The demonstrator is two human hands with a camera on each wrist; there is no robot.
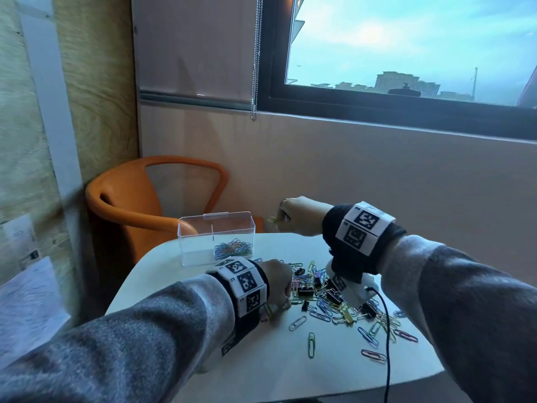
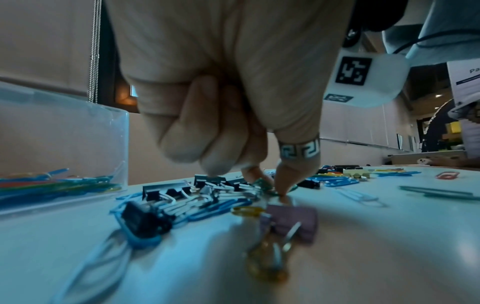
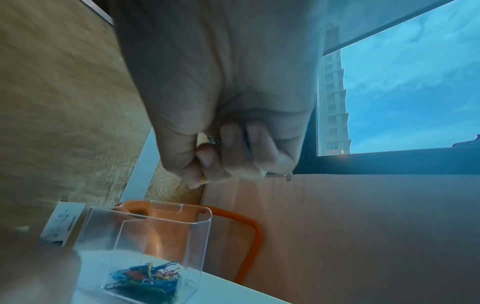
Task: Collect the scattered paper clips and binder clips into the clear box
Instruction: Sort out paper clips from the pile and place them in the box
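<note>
A clear box [image 1: 216, 238] with two compartments stands at the far left of the white table [image 1: 261, 365]; coloured paper clips [image 1: 232, 249] lie in its right compartment [image 3: 145, 277]. My right hand [image 1: 290, 216] hovers above and to the right of the box, fist closed round paper clips, a yellow paper clip [image 1: 272, 219] sticking out toward the box [image 3: 203, 178]. My left hand [image 1: 277, 282] is down at the left edge of the scattered pile [image 1: 334, 298], its fingertips [image 2: 283, 185] pinching a green paper clip [image 2: 262, 184] among black binder clips [image 2: 166, 192].
An orange chair [image 1: 130, 199] stands behind the table by the wooden wall. A black cable [image 1: 385, 330] runs from my right wrist across the pile and off the front edge. A pink binder clip [image 2: 293, 223] lies near my left hand. Loose clips [image 1: 374, 354] reach toward the right edge.
</note>
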